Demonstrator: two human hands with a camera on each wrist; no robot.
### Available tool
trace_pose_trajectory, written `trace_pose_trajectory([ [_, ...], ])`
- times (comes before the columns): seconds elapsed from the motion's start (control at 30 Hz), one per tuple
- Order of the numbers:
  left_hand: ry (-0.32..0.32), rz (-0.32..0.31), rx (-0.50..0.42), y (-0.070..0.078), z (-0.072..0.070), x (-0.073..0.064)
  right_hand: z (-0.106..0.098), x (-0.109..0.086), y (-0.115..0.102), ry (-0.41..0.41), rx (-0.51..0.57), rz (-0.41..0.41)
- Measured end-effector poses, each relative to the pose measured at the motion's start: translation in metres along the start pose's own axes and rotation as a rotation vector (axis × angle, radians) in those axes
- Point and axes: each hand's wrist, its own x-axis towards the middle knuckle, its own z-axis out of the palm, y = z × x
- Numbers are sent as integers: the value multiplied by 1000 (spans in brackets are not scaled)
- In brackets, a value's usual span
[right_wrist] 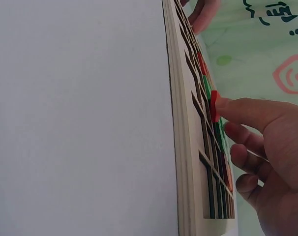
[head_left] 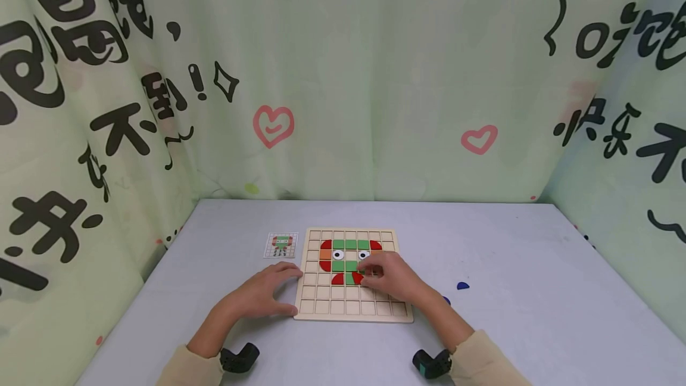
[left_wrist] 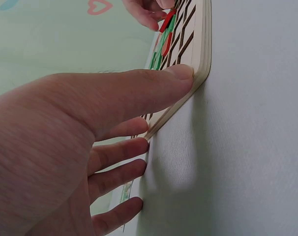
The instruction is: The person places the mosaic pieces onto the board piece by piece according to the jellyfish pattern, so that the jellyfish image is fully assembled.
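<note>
A wooden grid board point(head_left: 332, 308) lies on the table, with red, green and orange tiles and two eye tiles set in its cells. My left hand point(head_left: 265, 292) rests at the board's left edge, fingers fairly straight and spread. Its thumb point(left_wrist: 181, 73) touches the near-left corner. Over the board, my right hand point(head_left: 393, 276) pinches a red tile point(right_wrist: 214, 105) with a curved side, at the right end of the lowest coloured row. In the right wrist view that tile stands proud of the grid by the thumb tip; the index fingertip is largely hidden.
A small pattern card point(head_left: 281, 245) with a gridded red and green figure lies left of the board. Right of it is a blue half-round tile point(head_left: 463, 285); another blue piece point(head_left: 446, 300) shows partly behind the right forearm. A curtain point(head_left: 343, 88) hangs behind the table.
</note>
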Motion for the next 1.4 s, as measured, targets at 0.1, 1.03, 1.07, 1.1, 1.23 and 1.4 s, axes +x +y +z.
trace_pose_trajectory([
  [0.1, 0, -8, -3, 1, 0, 0, 0, 1, -1, -5, -1, -32],
  [1.03, -1, -1, 0, 4, -3, 0, -4, -6, 2, 7, 8, 58],
  [1.07, -1, -2, -2, 4, -2, 0, -5, -7, 3, 9, 13, 52],
  [1.1, -2, -2, -3, 4, -2, 0, -5, -7, 4, 10, 19, 46],
  [1.23, -3, -4, -5, 3, -2, 1, -8, -12, 7, 26, 24, 38],
  [1.4, -7, -20, 0, 4, -2, 1, -14, -19, 8, 37, 1, 64],
])
